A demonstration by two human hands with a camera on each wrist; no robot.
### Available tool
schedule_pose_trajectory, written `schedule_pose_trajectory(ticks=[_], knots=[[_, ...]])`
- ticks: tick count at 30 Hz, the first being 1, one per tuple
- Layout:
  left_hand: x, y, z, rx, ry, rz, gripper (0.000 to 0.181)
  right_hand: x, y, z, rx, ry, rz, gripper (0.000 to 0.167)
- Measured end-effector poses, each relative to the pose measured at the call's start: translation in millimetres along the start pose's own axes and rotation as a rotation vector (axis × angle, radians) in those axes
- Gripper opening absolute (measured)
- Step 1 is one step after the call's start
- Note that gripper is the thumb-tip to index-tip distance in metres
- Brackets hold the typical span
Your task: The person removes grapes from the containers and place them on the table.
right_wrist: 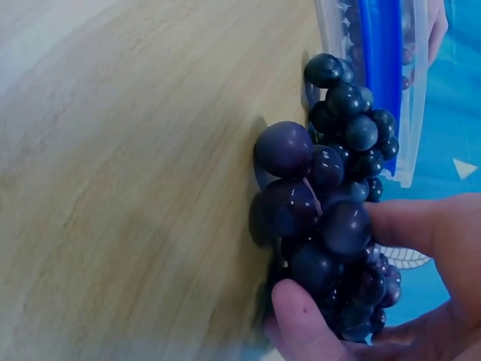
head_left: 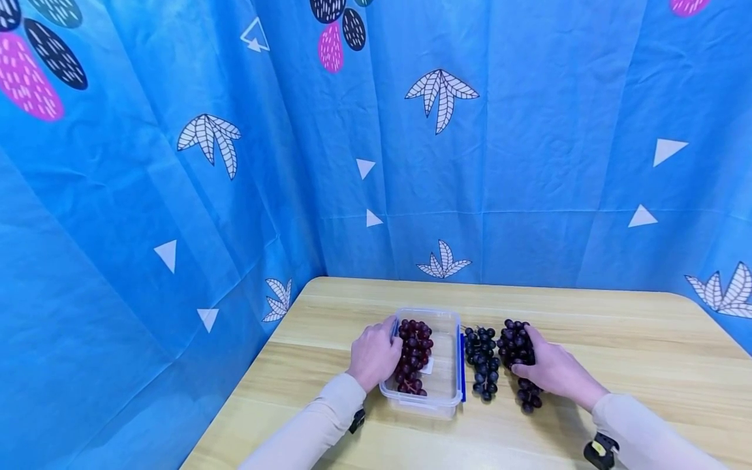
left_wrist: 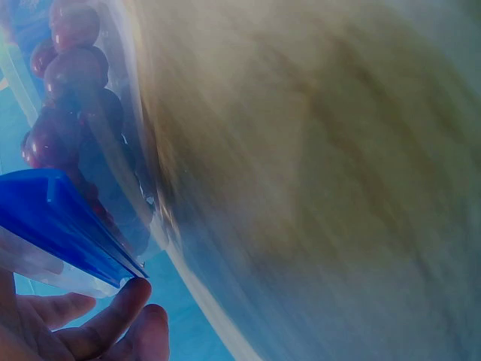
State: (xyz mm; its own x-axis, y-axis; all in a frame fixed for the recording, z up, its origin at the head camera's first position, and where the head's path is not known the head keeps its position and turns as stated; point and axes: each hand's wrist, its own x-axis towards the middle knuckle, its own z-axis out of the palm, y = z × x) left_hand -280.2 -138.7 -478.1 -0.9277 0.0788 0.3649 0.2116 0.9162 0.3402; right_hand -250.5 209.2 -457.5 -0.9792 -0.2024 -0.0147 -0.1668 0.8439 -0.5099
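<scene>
A clear plastic container (head_left: pixel 443 385) with blue side latches stands on the table and holds a bunch of red grapes (head_left: pixel 414 352). My left hand (head_left: pixel 376 354) grips its left side; in the left wrist view fingertips (left_wrist: pixel 135 293) touch the blue latch (left_wrist: pixel 60 218). To the right of the container lies a bunch of blue-black grapes (head_left: pixel 483 362). Beside it, my right hand (head_left: pixel 555 369) holds a bunch of dark purple grapes (head_left: pixel 517 343), thumb and fingers on either side. In the right wrist view these purple grapes (right_wrist: pixel 316 263) appear against the tabletop.
The wooden table (head_left: pixel 634 346) has rounded far corners. A blue patterned curtain (head_left: pixel 529 163) hangs behind it and along the left side. Blue-black grapes sit close to the container's right latch (head_left: pixel 463 369).
</scene>
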Motion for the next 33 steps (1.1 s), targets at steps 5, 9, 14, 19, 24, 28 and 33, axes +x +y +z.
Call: schedule_pose_trajectory(ticks=[5,9,14,19,24,28,33], knots=[[0.1,-0.2,-0.1,-0.004,-0.001,-0.004,0.05,0.6,0.8,0.6,0.016,0.014,-0.002,0.11],[-0.3,0.3,-0.1,-0.004,-0.006,-0.003,0.051,0.2,2.4,1.3,-0.001,0.023,-0.011,0.111],[-0.4,0.6,0.5,-0.005,-0.011,-0.005,0.051,-1.9,4.5,-0.5,-0.01,0.01,-0.014,0.114],[0.6,0.6,-0.3,-0.005,-0.009,0.002,0.051,-4.3,4.4,-6.7,-0.045,0.01,-0.025,0.109],[1.1,0.3,-1.0,-0.001,-0.01,-0.003,0.05,-5.7,0.5,-16.3,-0.084,0.038,-0.049,0.102],[0.7,-0.3,-0.4,0.0,-0.006,-0.002,0.05,-5.8,-4.6,-24.0,-0.108,0.047,-0.069,0.099],[0.1,-1.1,1.3,-0.001,-0.006,-0.003,0.051,-4.7,-14.8,-31.1,-0.14,0.038,-0.085,0.096]])
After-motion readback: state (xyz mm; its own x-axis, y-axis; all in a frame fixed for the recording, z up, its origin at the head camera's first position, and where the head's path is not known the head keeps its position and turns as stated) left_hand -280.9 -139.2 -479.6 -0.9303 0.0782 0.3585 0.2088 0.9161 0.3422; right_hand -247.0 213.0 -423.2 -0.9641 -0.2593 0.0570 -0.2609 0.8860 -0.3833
